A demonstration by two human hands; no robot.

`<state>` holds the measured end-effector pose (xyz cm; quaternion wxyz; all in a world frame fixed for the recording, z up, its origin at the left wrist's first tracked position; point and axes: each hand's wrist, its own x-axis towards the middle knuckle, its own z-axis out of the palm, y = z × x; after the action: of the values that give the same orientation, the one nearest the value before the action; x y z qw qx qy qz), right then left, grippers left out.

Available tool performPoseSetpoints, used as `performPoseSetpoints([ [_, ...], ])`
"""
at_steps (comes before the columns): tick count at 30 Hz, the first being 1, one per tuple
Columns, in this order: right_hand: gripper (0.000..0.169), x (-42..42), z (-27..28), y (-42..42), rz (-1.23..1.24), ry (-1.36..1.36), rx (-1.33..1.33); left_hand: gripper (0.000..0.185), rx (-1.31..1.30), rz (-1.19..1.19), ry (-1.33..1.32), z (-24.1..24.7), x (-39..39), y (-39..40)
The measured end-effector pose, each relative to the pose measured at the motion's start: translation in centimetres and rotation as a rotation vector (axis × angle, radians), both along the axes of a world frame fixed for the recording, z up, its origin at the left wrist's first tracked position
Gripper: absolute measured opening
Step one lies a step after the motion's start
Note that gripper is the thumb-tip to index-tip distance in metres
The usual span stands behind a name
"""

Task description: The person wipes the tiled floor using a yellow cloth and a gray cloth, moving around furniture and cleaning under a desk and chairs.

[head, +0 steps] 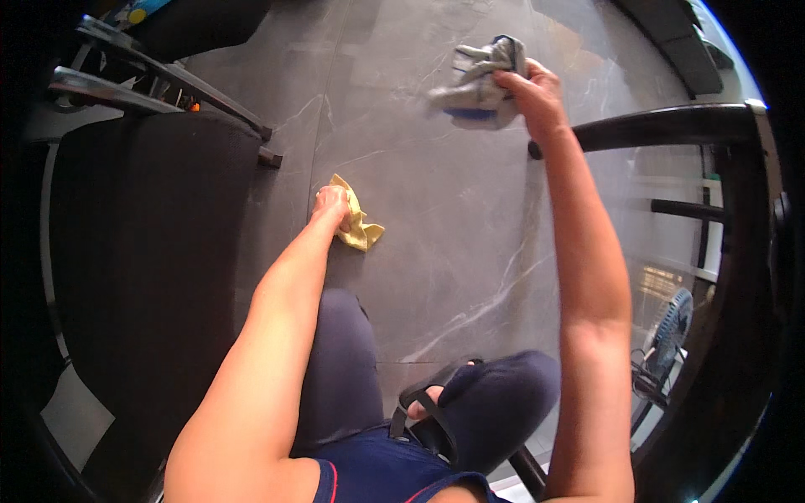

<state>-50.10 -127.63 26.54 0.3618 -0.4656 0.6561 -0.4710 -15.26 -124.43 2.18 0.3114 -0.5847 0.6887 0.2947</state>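
My left hand (331, 206) is closed around a yellow cloth (363, 231), low over the grey marbled floor tiles (434, 207), at the left of the middle. Farther forward and to the right, my right hand (534, 94) grips a bunched white-grey cloth with dark blue stripes (481, 82). That cloth is partly blurred and hangs to the left of my fingers; whether it touches the floor I cannot tell. The two cloths are apart.
A dark chair or seat panel (151, 251) fills the left side, with metal legs (207, 94) beyond it. Black furniture bars (666, 122) stand at the right, near a blue-rimmed fan (673, 327). A sandal (431, 415) is by my bent knees.
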Motion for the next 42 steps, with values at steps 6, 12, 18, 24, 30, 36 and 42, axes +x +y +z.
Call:
performPoseSetpoints([
  [6, 0.041, -3.7, 9.7, 8.1, 0.015, 0.436, 0.065, 0.057, -0.180, 0.299, 0.173, 1.1, -1.1, 2.3],
  [12, 0.031, -8.2, 1.1, 19.6, -0.240, 0.637, 0.222, 0.037, -0.240, 0.537, 0.332, 0.7, -1.4, 2.7],
  [18, 0.044, -7.2, -20.0, 30.2, -0.508, 0.410, 0.398, 0.040, -0.388, 0.341, 0.275, 2.6, -0.7, -3.6],
  [24, 0.080, -4.6, -28.0, 27.7, -0.180, 0.917, 0.445, 0.056, -0.362, 0.353, 0.317, 0.1, -1.9, -2.8],
  [30, 0.070, -5.1, -28.0, 9.8, -0.208, 0.829, 0.333, 0.061, -0.311, 0.384, 0.275, 1.2, -1.4, -3.5],
  [36, 0.058, -7.9, -25.5, -16.2, -0.367, 0.672, 0.574, 0.071, -0.231, 0.401, 0.217, 0.7, -1.9, -4.3],
  [42, 0.034, -13.2, -16.3, -22.8, -0.130, 0.441, 0.149, 0.070, -0.159, 0.468, 0.217, 0.8, -1.4, -4.6],
])
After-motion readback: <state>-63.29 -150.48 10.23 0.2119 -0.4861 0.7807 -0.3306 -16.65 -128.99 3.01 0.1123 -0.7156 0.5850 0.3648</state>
